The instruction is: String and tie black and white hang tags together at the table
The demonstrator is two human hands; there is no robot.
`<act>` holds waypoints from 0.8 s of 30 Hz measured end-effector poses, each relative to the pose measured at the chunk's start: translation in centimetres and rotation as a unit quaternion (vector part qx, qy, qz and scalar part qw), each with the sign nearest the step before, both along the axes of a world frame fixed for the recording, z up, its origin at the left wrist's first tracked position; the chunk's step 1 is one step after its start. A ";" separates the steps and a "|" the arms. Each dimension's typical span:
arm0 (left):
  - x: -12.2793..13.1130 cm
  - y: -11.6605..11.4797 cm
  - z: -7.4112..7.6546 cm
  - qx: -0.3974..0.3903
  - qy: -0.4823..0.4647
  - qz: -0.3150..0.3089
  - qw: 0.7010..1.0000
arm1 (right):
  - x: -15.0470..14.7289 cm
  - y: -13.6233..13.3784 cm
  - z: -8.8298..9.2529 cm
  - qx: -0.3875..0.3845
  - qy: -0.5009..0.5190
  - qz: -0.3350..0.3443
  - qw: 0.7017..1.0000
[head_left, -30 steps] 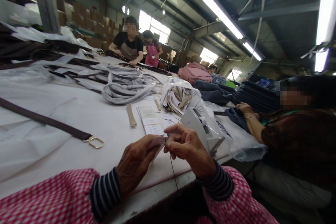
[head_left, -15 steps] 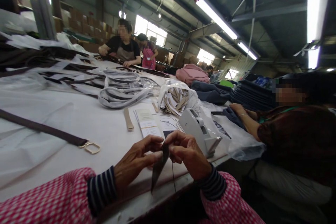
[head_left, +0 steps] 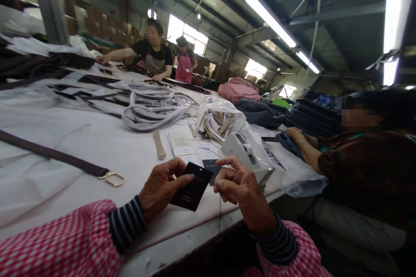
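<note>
My left hand [head_left: 164, 186] pinches a black hang tag [head_left: 191, 187] between thumb and fingers; pale lettering and a small hole near its top edge face me. Just right of the tag is my right hand [head_left: 238, 188], its index finger raised and the other fingers curled with the thumb. A thin dark string [head_left: 220, 214] hangs down from those curled fingers past the table edge. Another black tag [head_left: 211, 168] lies on the table behind my hands, beside a banded stack of pale cards [head_left: 182, 147]. Whether the string passes through the held tag's hole cannot be made out.
A dark strap with a metal buckle [head_left: 113, 178] lies at left. Farther back are wrapped straps [head_left: 149, 112], a plastic bag of beige strips [head_left: 217, 123] and a grey-white device [head_left: 243, 151]. A co-worker [head_left: 364, 160] sits at right; two people stand across the table.
The tag has turned from edge-on to face me, now in my left hand alone. My right hand has drawn away to the right. A person across the table has stretched an arm leftward.
</note>
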State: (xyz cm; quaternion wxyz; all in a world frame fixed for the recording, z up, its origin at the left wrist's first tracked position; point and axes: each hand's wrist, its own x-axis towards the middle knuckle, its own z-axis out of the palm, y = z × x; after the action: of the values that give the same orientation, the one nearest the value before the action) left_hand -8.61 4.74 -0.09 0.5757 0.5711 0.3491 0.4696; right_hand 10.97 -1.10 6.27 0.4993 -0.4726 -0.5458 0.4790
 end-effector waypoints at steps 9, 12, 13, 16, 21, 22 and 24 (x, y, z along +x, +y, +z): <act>-0.3 -1.5 0.9 0.180 0.115 0.053 0.976 | -1.6 0.3 0.8 -0.057 -0.003 0.038 0.998; -0.3 -1.5 0.8 0.201 0.119 0.058 0.970 | -1.4 0.2 0.9 -0.059 -0.021 0.046 0.997; -0.3 -1.6 0.8 0.207 0.120 0.060 0.969 | -1.4 0.2 0.9 -0.056 -0.025 0.048 0.997; -0.3 -1.7 0.7 0.218 0.122 0.064 0.966 | -1.4 0.1 0.9 -0.047 -0.033 0.052 0.997; -0.3 -1.8 0.8 0.225 0.121 0.065 0.965 | -1.4 0.0 1.3 -0.027 -0.053 0.040 0.997; -0.3 -1.8 0.8 0.223 0.119 0.066 0.965 | -1.4 0.0 1.3 -0.024 -0.055 0.041 0.997; -0.2 -1.8 0.8 0.220 0.118 0.066 0.966 | -1.4 0.0 1.4 -0.019 -0.055 0.043 0.997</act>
State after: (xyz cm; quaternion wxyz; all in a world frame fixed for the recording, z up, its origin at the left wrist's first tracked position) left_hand -8.84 2.94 0.76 0.3585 0.7110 0.3393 0.5008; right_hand 9.58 -1.13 7.62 0.4382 -0.4839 -0.5832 0.4833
